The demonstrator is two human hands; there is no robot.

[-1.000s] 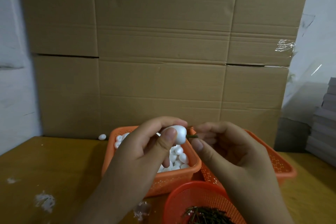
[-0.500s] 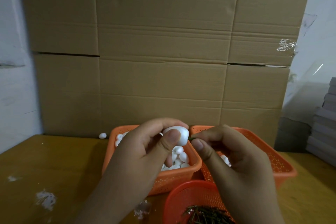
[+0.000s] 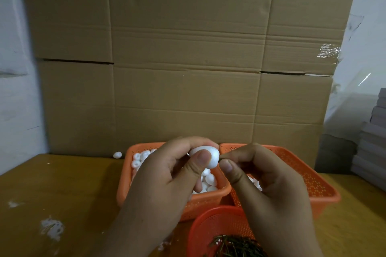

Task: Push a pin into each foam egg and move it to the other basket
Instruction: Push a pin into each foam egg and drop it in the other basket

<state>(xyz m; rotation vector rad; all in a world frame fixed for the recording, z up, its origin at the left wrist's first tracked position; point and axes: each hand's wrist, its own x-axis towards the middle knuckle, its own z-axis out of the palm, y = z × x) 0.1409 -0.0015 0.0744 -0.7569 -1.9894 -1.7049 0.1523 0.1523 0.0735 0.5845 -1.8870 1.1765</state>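
My left hand [image 3: 167, 175] grips a white foam egg [image 3: 212, 155] between thumb and fingers, above the left orange basket [image 3: 129, 190] full of several white eggs. My right hand [image 3: 263, 179] pinches a thin dark pin against the egg's right side; only a sliver of the pin shows at the fingertips. Behind my right hand lies the right orange basket [image 3: 309, 177] with a few eggs partly hidden. A round orange basket [image 3: 211, 227] of dark pins sits at the bottom middle.
A loose foam egg [image 3: 117, 154] lies on the wooden table [image 3: 52, 190] by the cardboard wall [image 3: 188, 58]. White foam crumbs [image 3: 51, 228] dot the table's left. Grey stacked sheets [image 3: 373, 152] stand at the right edge.
The exposed length of pin between egg and right fingertips has shrunk to almost nothing as my right hand closed in on the egg. Both hands have stayed over the baskets.
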